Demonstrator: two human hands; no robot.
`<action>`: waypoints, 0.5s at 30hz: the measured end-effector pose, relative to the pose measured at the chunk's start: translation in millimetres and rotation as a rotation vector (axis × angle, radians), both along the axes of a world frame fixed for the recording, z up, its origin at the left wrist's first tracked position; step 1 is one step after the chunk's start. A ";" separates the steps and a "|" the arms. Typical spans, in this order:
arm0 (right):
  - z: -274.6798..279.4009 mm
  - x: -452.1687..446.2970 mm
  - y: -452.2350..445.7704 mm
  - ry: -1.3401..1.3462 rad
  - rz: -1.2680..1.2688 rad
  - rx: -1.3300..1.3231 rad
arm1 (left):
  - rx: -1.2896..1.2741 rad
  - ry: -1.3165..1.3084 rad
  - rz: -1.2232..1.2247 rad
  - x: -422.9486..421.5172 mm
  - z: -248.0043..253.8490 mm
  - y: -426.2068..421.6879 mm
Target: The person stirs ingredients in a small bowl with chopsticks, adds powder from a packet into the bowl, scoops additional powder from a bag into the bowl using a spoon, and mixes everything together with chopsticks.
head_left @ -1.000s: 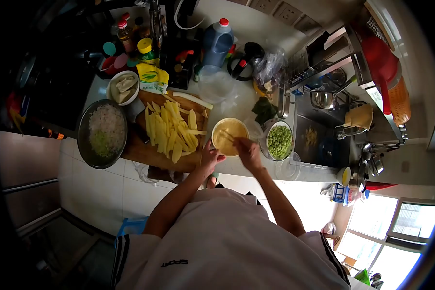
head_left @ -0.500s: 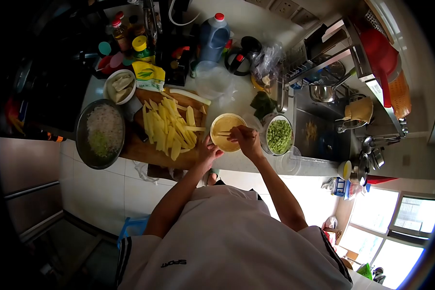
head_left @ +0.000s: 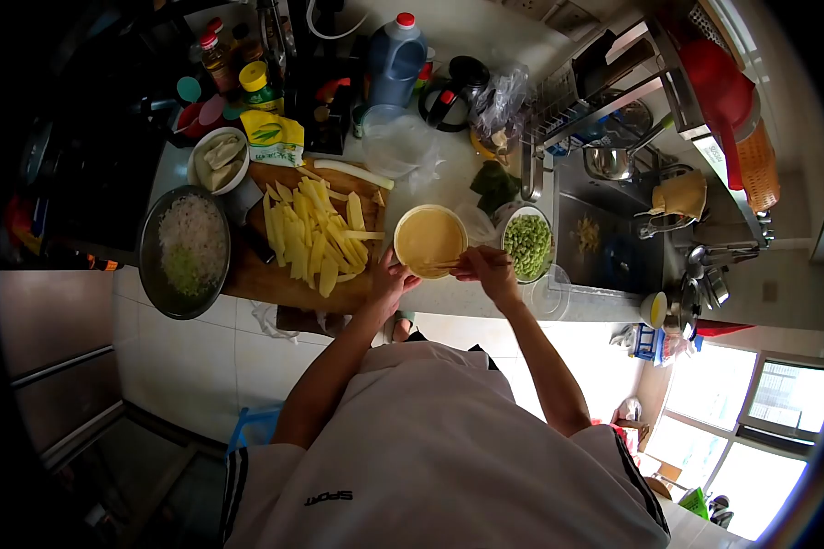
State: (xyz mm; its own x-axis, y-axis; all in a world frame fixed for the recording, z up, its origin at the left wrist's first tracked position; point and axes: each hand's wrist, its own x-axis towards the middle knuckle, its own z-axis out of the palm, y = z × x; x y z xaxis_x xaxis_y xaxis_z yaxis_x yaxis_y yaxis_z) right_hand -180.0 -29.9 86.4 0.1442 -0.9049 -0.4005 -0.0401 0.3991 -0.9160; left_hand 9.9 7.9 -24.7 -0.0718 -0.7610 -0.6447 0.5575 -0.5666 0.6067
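Note:
A bowl of pale yellow batter-like liquid point(head_left: 429, 240) stands at the counter's front edge. My left hand point(head_left: 391, 281) grips the bowl's left side, thumb and fingers at its rim. Pinched in my right hand point(head_left: 488, 274) is a pair of chopsticks point(head_left: 444, 264), their tips in the liquid near the bowl's lower edge. To the right sits a bowl of chopped green vegetable point(head_left: 527, 245). On the left, pale yellow cut strips point(head_left: 313, 240) are heaped on a wooden cutting board point(head_left: 247, 279), with a white stalk point(head_left: 352, 174) along its back edge.
A dark bowl of white and green shreds point(head_left: 184, 252) stands left of the board, near a white bowl of pale pieces point(head_left: 219, 160). Behind are a large blue bottle point(head_left: 396, 64), a kettle point(head_left: 458, 94) and plastic bags point(head_left: 504, 101). The sink point(head_left: 604, 233) lies right.
My right hand has moved right and slightly down, bringing the chopsticks from the bowl's middle to its lower right edge. My left hand stays at the bowl. The view has shifted slightly.

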 end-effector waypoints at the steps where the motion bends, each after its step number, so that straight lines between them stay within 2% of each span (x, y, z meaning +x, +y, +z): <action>1: -3.6 7.0 -1.3 -0.032 -0.032 -0.003 | -0.014 0.007 -0.002 0.5 -3.8 0.6; 4: -6.7 15.1 -13.8 -0.103 -0.095 0.026 | -0.015 0.007 -0.014 2.3 -4.2 -0.1; 7: 8.7 -4.8 -17.6 -0.006 0.003 0.117 | 0.002 0.005 -0.018 2.1 2.9 -2.1; 11: 24.9 -40.9 -38.3 0.211 0.077 0.048 | -0.027 -0.004 -0.015 -0.9 7.8 -1.1; 15: 46.1 -33.0 -67.3 0.373 0.170 -0.091 | 0.002 -0.071 0.036 -9.2 10.0 -3.1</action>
